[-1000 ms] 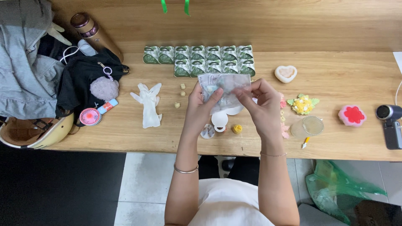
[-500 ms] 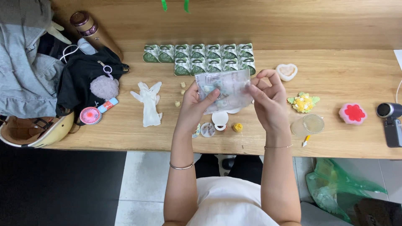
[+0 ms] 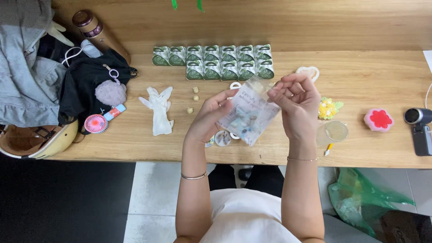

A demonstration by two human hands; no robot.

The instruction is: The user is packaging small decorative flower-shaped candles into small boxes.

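Both hands hold a small clear plastic bag (image 3: 249, 116) with pale blue and white bits inside, above the wooden table (image 3: 369, 148). My left hand (image 3: 209, 118) grips its left edge. My right hand (image 3: 295, 104) pinches its upper right corner. The bag hangs tilted, its bottom corner pointing down toward me. Under it lie a white round tag and a small round disc (image 3: 222, 138). Behind the bag stand two rows of small green boxes (image 3: 213, 62).
At the left lie a white glove (image 3: 159, 109), a black bag (image 3: 85, 85), grey clothes, a pink mini fan (image 3: 96, 124), a helmet and a brown bottle (image 3: 96, 31). At the right lie a yellow flower piece (image 3: 329, 108), a clear cup (image 3: 332, 133), a pink-red flower shape (image 3: 378, 119) and a camera (image 3: 419, 128).
The bag has turned from flat and level to tilted, hanging lower. My right hand has shifted to its upper corner and now covers part of the heart-shaped piece.
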